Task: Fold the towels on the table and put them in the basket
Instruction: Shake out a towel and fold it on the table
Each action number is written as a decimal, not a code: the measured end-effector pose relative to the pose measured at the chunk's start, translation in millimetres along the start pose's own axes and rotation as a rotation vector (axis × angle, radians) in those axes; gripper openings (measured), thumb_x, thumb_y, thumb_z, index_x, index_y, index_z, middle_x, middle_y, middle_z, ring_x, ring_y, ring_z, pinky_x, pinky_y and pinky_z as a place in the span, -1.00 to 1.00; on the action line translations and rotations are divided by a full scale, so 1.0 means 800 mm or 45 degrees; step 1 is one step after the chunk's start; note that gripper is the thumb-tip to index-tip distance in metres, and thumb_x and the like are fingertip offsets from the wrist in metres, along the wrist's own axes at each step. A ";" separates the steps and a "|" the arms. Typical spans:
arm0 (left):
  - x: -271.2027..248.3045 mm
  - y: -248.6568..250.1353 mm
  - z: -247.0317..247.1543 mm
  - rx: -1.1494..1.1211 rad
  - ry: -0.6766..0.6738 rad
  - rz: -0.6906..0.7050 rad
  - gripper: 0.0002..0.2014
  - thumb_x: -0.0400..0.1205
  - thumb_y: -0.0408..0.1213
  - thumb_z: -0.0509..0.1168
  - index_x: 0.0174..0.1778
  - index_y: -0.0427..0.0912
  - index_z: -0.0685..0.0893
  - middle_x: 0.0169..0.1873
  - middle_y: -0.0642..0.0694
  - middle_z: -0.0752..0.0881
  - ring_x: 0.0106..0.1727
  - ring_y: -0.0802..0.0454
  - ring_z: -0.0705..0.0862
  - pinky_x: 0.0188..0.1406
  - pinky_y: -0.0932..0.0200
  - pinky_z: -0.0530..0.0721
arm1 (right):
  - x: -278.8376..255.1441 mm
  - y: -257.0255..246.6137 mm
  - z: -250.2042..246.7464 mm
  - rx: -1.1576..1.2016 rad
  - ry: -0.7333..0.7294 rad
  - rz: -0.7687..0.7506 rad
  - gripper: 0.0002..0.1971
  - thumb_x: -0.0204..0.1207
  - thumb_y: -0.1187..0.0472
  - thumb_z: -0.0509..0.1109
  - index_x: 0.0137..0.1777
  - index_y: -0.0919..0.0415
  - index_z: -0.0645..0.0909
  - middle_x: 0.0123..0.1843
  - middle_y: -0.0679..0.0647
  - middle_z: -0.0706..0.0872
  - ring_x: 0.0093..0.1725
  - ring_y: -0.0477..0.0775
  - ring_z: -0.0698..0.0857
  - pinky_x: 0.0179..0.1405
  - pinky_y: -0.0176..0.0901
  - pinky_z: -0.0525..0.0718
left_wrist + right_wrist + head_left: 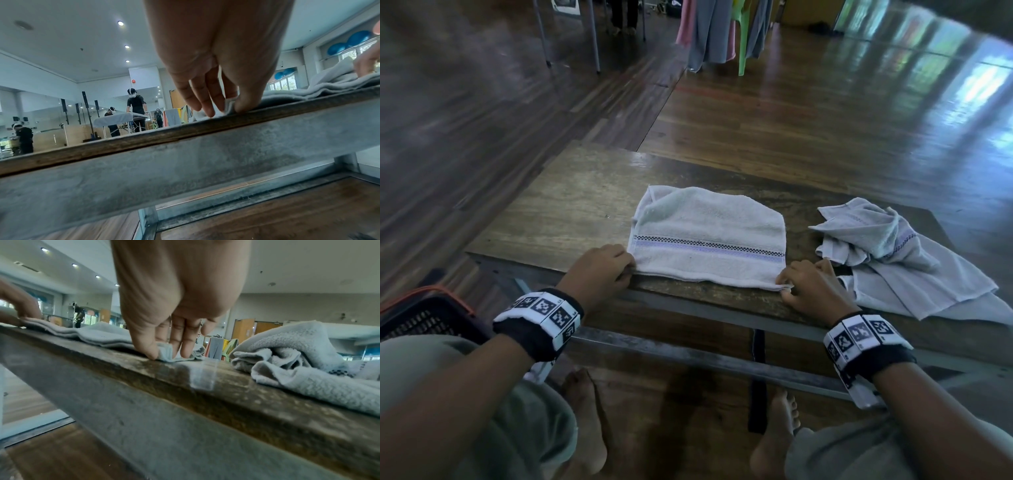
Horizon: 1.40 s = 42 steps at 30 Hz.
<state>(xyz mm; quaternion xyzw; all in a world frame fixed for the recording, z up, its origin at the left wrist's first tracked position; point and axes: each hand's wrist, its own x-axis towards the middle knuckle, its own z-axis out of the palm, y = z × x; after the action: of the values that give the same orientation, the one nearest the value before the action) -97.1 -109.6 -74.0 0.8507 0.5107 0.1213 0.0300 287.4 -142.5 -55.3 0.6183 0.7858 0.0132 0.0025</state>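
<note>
Mid-fold on towel 1: it's lying flat and already doubled at the table's near edge, my left hand pinching its near-left corner and my right hand pinching the near-right one. Next I'd guess both corners go up and over to the far edge (plenty of bare table beyond it). The crumpled towel sits just right of my right hand, basket low on my left, so I'll keep my right elbow in.

Around our work spot

We see a green plastic chair draped with grey and pink cloths on the wooden floor.
</note>
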 end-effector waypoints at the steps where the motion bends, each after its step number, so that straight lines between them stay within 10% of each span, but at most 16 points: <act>1: 0.000 0.000 0.001 0.014 0.008 0.007 -0.86 0.53 -0.31 0.34 -0.03 -0.22 0.72 -0.12 -0.13 0.72 -0.13 -0.11 0.66 -0.15 0.03 0.61 | 0.000 0.000 0.000 -0.007 -0.014 -0.003 -0.78 0.50 0.10 0.34 0.13 0.00 0.65 0.14 -0.12 0.69 0.21 -0.05 0.57 0.13 -0.12 0.20; 7: -0.002 0.004 -0.006 0.043 0.079 0.008 -0.88 0.51 -0.27 0.28 -0.12 -0.16 0.68 -0.19 -0.09 0.75 -0.17 -0.12 0.70 -0.14 0.04 0.54 | -0.005 0.002 -0.006 0.064 0.023 0.059 -0.79 0.48 0.17 0.34 0.10 0.04 0.66 0.12 -0.06 0.70 0.16 -0.02 0.59 0.15 -0.11 0.24; 14: -0.002 0.013 -0.070 -0.360 0.371 0.008 -0.85 0.51 -0.42 0.37 -0.02 -0.19 0.68 -0.19 0.07 0.62 -0.17 0.11 0.57 -0.14 0.29 0.46 | -0.021 0.004 -0.059 0.338 0.478 0.110 -0.84 0.40 0.34 0.43 -0.04 0.14 0.69 -0.07 0.03 0.74 -0.04 0.07 0.67 0.02 0.02 0.42; 22: -0.004 0.030 -0.208 -0.515 0.570 0.150 -0.91 0.53 0.04 0.11 -0.12 0.27 0.49 -0.23 0.22 0.59 -0.11 0.46 0.56 -0.17 0.57 0.45 | -0.046 -0.001 -0.180 0.483 0.966 -0.003 -0.87 0.39 0.16 0.27 -0.14 0.04 0.64 -0.21 -0.14 0.64 -0.19 -0.04 0.62 -0.02 0.22 0.58; 27: 0.010 0.033 -0.263 -0.347 0.788 0.261 -0.58 0.53 -0.01 0.14 -0.07 -0.29 0.73 -0.24 0.02 0.63 -0.24 0.07 0.58 -0.29 0.28 0.46 | -0.053 0.002 -0.243 0.292 1.062 0.026 -0.81 0.38 0.12 0.25 -0.12 0.09 0.69 -0.20 -0.13 0.64 -0.12 -0.05 0.56 -0.04 -0.16 0.15; 42: 0.092 -0.009 -0.174 0.036 0.522 0.077 -0.58 0.58 0.01 -0.06 -0.04 -0.07 0.69 -0.14 -0.02 0.74 -0.04 -0.10 0.64 -0.06 0.06 0.36 | 0.042 0.026 -0.162 0.156 0.846 0.132 -0.83 0.42 0.19 0.24 -0.13 0.08 0.68 -0.15 -0.07 0.74 -0.04 0.11 0.65 -0.13 -0.16 0.06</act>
<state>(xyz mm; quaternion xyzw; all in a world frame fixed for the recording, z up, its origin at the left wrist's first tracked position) -103.4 -51.8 72.1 0.8236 0.4818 0.2854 -0.0901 296.7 -107.2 75.4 0.6183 0.7106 0.1669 -0.2913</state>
